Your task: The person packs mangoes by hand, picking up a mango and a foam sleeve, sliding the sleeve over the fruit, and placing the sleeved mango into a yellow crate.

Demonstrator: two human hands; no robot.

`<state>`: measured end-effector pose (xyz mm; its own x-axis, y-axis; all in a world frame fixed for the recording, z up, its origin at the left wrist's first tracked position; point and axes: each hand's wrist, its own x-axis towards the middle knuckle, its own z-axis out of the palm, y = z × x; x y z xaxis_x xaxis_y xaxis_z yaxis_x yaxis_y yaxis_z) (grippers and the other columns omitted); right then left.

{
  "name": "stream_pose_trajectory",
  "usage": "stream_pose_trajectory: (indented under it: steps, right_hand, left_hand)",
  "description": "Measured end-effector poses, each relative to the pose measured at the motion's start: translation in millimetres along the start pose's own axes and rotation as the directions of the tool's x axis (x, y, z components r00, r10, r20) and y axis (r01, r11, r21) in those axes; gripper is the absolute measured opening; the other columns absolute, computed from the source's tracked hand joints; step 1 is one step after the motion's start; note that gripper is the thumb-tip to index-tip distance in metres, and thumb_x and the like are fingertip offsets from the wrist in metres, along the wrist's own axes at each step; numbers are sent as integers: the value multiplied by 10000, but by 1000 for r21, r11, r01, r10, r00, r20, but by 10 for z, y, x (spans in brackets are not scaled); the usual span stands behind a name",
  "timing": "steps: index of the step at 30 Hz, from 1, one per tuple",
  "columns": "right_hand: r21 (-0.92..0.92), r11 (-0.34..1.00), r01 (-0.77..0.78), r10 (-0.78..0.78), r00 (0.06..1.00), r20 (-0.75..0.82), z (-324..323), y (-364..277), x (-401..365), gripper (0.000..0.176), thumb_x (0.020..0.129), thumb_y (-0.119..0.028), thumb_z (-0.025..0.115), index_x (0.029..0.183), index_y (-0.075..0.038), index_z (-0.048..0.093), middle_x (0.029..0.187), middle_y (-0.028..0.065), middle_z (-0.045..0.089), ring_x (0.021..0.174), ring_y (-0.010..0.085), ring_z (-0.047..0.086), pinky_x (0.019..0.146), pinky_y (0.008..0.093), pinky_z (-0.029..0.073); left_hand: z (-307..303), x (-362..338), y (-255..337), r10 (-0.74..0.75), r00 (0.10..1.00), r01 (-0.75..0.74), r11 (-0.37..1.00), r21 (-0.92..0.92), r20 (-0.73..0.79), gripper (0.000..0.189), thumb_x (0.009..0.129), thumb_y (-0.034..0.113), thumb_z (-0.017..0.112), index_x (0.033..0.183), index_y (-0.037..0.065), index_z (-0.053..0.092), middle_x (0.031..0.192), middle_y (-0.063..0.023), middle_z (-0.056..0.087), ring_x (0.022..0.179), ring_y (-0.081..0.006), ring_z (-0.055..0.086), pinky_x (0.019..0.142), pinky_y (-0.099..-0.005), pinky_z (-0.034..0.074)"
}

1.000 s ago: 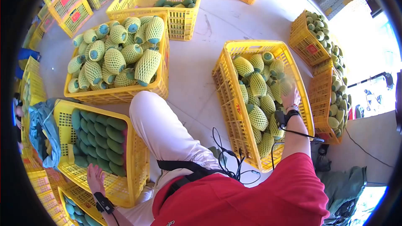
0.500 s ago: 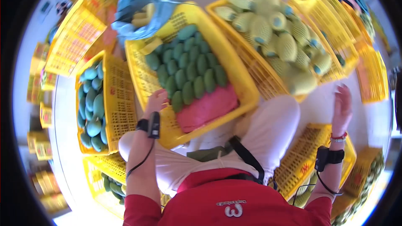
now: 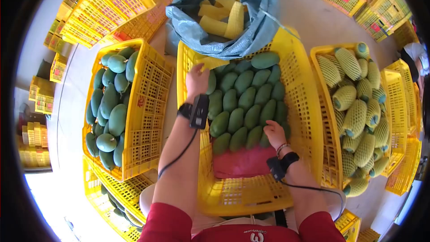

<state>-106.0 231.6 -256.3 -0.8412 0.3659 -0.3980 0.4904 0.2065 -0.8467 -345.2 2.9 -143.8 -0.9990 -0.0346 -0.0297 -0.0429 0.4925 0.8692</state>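
Note:
My left hand is at the upper left of the middle yellow crate, its slightly bent fingers apart at the edge of a yellow foam net. Whether it touches the net is unclear. Green mangoes lie in rows in this crate, with a pink sheet below them. Over the lower right mangoes is my right hand, fingers loosely bent and apart, holding nothing visible. A blue bag of yellow foam nets stands at the crate's far end.
To the left, a yellow crate holds bare green mangoes. Net-wrapped mangoes fill a crate on the right. More yellow crates stand at the upper left, and a person's arm shows at the far right.
The view has turned and come closer to the middle crate. My left hand has moved up to the foam net. My right hand has come in from the far right to over the mangoes.

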Motion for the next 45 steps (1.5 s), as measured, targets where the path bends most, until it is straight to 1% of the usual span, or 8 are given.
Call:
stream_pose_trajectory:
  steps: [11, 20, 28, 33, 35, 39, 42, 45]
  right_hand:
    - [96, 922, 376, -381, 924, 40, 1552, -1196, 1172, 618, 727, -260, 699, 1236, -38, 429, 1124, 170, 569, 993, 288, 575, 835, 365, 465]
    - [232, 950, 210, -212, 977, -19, 1807, -1530, 1190, 699, 707, -282, 662, 1275, -17, 352, 1123, 176, 554, 1024, 295, 555, 856, 379, 443]
    - [827, 372, -422, -228, 822, 522, 302, -1422, -261, 508, 912, -373, 418, 1310, -60, 383, 1235, 99, 512, 1064, 236, 546, 854, 443, 467]
    - [892, 387, -233, -267, 898, 350, -55, -1561, -1040, 531, 913, -385, 423, 1323, -56, 347, 1243, 115, 492, 1069, 248, 535, 859, 433, 469]
    - [907, 393, -152, -282, 919, 277, -107, -1501, -1307, 526, 915, -364, 422, 1330, -55, 329, 1263, 112, 471, 1085, 244, 523, 865, 424, 467]
    - [844, 529, 84, -338, 934, 118, -212, -1422, -1809, 506, 903, -210, 432, 1365, -87, 268, 1302, 99, 415, 1151, 208, 465, 905, 359, 442]
    - [891, 453, 26, -284, 952, 116, -309, -1403, -2158, 524, 900, -230, 442, 1368, -66, 272, 1299, 109, 420, 1144, 217, 471, 914, 355, 437]
    - [909, 338, -242, -325, 877, 354, -508, -1396, -2461, 572, 885, -278, 469, 1368, -37, 279, 1307, 120, 417, 1145, 218, 471, 919, 352, 433]
  left_hand:
    - [215, 520, 27, 196, 975, -214, 671, 710, 108, 237, 734, 223, 604, 835, 11, 636, 823, -207, 628, 802, -359, 611, 695, -458, 482]
    - [-795, 39, 714, 374, 913, -406, 785, 468, 165, 190, 756, 140, 629, 902, 28, 583, 854, -151, 638, 778, -328, 621, 686, -376, 486]
    - [-833, -764, 716, 394, 894, -437, 667, 603, 212, 193, 703, 151, 654, 859, 72, 574, 808, -105, 597, 731, -302, 597, 644, -389, 484]
    - [-606, -1836, 1070, -25, 853, 35, 999, -10, 522, 347, 836, 259, 595, 1086, 22, 551, 886, -69, 626, 817, -146, 604, 690, -292, 475]
    - [-578, -2278, 1085, 72, 855, 396, 550, -735, 514, 375, 887, 247, 535, 1158, -12, 511, 1017, -56, 595, 924, -112, 555, 763, -231, 448]
    - [-618, -2748, 904, 190, 873, 131, 796, -591, 449, 390, 906, 204, 500, 1230, -10, 456, 1136, -98, 538, 994, -160, 545, 850, -238, 428]
    - [-754, -2979, 969, 71, 761, 579, 375, -724, 645, 311, 880, 66, 435, 1167, -35, 497, 1106, -105, 551, 964, -176, 566, 801, -260, 480]
    - [-738, -3072, 835, -71, 840, 487, 534, -691, 537, 291, 863, 36, 429, 1126, -44, 523, 1072, -96, 571, 910, -189, 588, 751, -295, 508]
